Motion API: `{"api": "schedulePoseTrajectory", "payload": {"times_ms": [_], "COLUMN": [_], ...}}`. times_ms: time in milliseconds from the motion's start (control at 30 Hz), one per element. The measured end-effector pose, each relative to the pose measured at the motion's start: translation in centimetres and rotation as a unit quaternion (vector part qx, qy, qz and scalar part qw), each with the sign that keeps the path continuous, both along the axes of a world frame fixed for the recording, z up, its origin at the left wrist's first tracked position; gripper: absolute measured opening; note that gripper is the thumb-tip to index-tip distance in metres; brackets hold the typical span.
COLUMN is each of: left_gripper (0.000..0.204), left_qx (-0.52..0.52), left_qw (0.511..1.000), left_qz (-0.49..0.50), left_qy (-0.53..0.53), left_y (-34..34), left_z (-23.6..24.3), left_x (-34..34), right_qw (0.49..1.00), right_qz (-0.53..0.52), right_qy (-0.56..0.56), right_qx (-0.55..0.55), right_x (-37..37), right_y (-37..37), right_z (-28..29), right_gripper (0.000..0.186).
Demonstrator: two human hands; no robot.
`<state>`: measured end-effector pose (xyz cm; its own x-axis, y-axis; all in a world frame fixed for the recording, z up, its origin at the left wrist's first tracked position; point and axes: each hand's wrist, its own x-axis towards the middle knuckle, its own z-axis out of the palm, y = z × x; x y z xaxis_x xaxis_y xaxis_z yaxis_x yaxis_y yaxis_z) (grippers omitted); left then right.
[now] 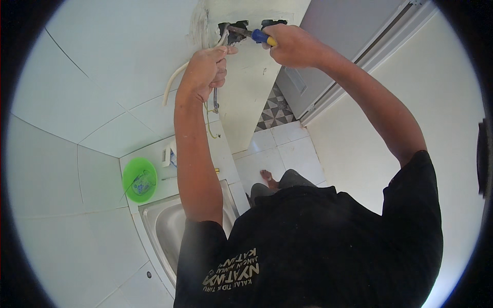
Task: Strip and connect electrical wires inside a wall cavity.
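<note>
1. Gripping a flat-bladed tool (262,37) by its blue-and-yellow handle in the right hand (294,46), holding the blade leftward across a ragged wall hole (238,38).
2. Pinching a pale tube (171,82) in the closed left hand (206,71), just below the hole.
3. Seen beside the right hand: a second hole (268,23).
4. Seen lower left: green bowl (129,177) on the counter (163,186), beside the steel sink (168,220).

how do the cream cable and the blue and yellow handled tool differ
The thin, cream-coloured flexible cable curves, while the blue-and-yellow-handled metal tool is straight.
The cable is one pale colour; the tool pairs a bright handle with a dull metal shaft.
The cable runs past the left hand; the tool is gripped in the right hand.
Both appear to reach the dark, ragged wall hole.
</note>
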<state>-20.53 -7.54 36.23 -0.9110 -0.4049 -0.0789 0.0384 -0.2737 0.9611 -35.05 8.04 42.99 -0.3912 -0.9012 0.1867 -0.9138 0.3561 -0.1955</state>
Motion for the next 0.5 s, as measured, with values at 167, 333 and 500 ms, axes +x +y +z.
{"api": "schedulePoseTrajectory", "payload": {"times_ms": [167,333,500], "left_gripper": [0.032,0.033,0.033], "left_qx": [-0.028,-0.021,0.001], "left_qw": [0.999,0.998,0.997], "left_qz": [-0.024,-0.055,-0.075], "left_qy": [-0.002,0.007,0.027], "left_y": [-0.1,-0.9,-1.6], "left_z": [0.3,0.2,-0.1], "left_x": [-0.1,-0.2,0.2], "right_qw": [0.997,0.993,0.875], "right_qz": [0.030,0.016,0.107], "right_qy": [0.039,0.103,0.470], "right_qx": [0.062,0.058,0.042], "right_x": [-0.2,0.1,0.5], "right_y": [-0.3,-0.4,-0.2], "right_z": [0.3,0.0,0.7], "right_gripper": [0.024,0.026,0.011]}}
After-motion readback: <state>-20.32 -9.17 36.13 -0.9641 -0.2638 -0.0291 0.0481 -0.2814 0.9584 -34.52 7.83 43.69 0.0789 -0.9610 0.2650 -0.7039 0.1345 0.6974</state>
